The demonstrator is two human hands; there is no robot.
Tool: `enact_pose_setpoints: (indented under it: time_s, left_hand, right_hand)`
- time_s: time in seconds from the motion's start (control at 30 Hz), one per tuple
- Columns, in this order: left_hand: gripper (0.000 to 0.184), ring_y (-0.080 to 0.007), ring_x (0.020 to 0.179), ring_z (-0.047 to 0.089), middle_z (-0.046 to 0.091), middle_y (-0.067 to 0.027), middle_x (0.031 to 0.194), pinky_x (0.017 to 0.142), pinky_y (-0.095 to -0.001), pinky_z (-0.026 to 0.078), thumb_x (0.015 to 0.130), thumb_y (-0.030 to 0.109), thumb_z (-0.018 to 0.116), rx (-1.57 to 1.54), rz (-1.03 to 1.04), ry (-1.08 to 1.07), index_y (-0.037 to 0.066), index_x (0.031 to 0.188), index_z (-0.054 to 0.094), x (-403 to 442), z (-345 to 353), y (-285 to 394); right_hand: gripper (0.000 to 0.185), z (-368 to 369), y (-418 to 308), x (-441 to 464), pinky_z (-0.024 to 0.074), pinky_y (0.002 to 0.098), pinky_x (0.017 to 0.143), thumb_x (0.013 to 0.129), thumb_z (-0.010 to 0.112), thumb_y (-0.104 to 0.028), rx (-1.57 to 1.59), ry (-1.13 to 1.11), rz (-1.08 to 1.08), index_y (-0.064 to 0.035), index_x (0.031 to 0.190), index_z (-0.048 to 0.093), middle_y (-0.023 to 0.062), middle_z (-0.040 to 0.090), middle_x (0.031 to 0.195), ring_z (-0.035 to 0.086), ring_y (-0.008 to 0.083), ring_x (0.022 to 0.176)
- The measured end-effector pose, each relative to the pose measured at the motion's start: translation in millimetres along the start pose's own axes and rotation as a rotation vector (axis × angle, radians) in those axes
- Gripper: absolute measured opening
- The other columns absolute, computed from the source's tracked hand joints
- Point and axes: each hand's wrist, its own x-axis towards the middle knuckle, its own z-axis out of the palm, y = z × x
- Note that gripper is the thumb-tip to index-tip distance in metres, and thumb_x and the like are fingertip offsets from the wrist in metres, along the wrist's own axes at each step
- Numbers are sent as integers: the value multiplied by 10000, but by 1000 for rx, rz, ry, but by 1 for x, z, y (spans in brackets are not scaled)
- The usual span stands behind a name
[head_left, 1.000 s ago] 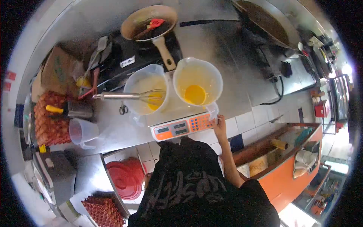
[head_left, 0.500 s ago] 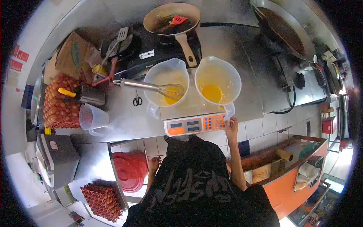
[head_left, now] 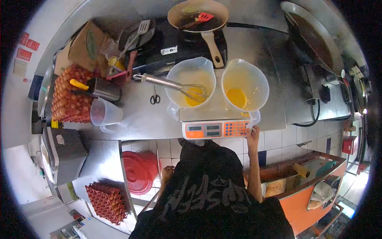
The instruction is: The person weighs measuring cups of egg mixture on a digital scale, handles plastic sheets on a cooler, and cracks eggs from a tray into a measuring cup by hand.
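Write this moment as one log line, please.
right hand: at right pitcher handle, by scale | left hand: down at side | whisk: in left pitcher | yellow liquid: both pitchers

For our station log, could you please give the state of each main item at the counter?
Left translucent plastic pitcher, upright, part-filled with yellow liquid
Right translucent plastic pitcher, upright, part-filled with yellow liquid
Silver wire whisk, resting in the left pitcher
Orange-and-white electronic scale, readings illegible
Round beige frying pan, holding a red spatula
Black-handled metal scissors, lying flat
Stacked red egg trays, holding eggs
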Motion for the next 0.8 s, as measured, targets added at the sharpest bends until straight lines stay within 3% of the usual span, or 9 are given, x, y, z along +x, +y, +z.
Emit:
enact_pose_setpoints:
  time_s: [0.07, 0.13, 0.27, 0.33, 0.4, 0.57, 0.6, 0.7, 0.8]
  left_hand:
    - [269, -219, 845, 725, 747, -140, 993, 753, -334, 571, 917, 232, 583, -940, -348, 151, 36, 983, 754, 3, 14, -6]
    - [295, -211, 837, 725, 745, -153, 964, 707, -324, 571, 935, 230, 558, -901, -454, 115, 7, 1008, 738, 8, -29, 23]
    - [343, -230, 796, 722, 729, -146, 930, 637, -323, 589, 975, 248, 526, -1601, -596, 49, -20, 1120, 683, 17, -30, 10]
    - [271, -207, 706, 707, 732, -122, 934, 547, -332, 582, 939, 178, 569, -1463, -552, 93, 13, 1119, 686, 27, -25, 7]
    - [270, -200, 685, 703, 733, -112, 932, 509, -315, 566, 950, 185, 551, -1170, -702, 45, 35, 1124, 693, 29, -64, 34]
    - [318, -168, 666, 673, 727, -94, 930, 483, -299, 529, 949, 288, 575, -1336, -676, 16, 40, 1119, 678, 59, -64, 22]
    - [334, -166, 659, 660, 722, -99, 926, 496, -293, 518, 978, 312, 540, -1323, -506, 141, 35, 1110, 672, 56, -74, 29]
    - [339, -146, 704, 644, 696, -87, 886, 569, -277, 514, 1036, 325, 531, -1313, -442, 524, 13, 1047, 663, 69, -135, 61]
    - [340, -127, 753, 624, 680, -71, 886, 662, -270, 507, 1046, 299, 510, -1265, -344, 750, -2, 995, 660, 75, -261, 115]
  right_hand:
    - [473, -11, 19, 6, 509, 327, 884, 934, 657, -85, 21, -32, -54, -61, 1322, 387, 137, 595, 1174, 590, 188, 1058]
    - [469, -12, 20, 7, 506, 340, 900, 943, 642, -78, -48, -4, 4, -66, 1334, 383, 147, 584, 1201, 580, 192, 1083]
    - [470, -28, 49, 14, 515, 344, 893, 956, 654, -96, -40, -18, -150, -66, 1354, 408, 120, 575, 1210, 576, 195, 1063]
    - [445, -15, 35, 9, 511, 338, 883, 969, 638, -101, 80, 7, -58, -63, 1343, 401, 105, 577, 1171, 573, 187, 1029]
    - [424, -21, 46, 15, 517, 344, 867, 976, 628, -105, -42, 4, -74, -54, 1325, 394, 98, 574, 1137, 572, 179, 1006]
    - [455, -16, 31, 12, 525, 317, 865, 954, 620, -49, -52, -52, -114, -42, 1349, 393, 119, 593, 1196, 598, 170, 1049]
    - [455, -18, 27, 12, 526, 326, 861, 953, 616, -46, -48, -46, -133, -42, 1354, 400, 115, 588, 1201, 590, 167, 1069]
    - [365, -16, -7, 4, 505, 335, 864, 947, 625, -77, -278, 60, -172, -51, 1282, 482, 72, 578, 1172, 576, 162, 1074]
    - [248, 1, -70, -4, 495, 320, 855, 950, 607, -107, -390, 263, -181, -50, 1186, 555, 73, 593, 1166, 575, 161, 1071]
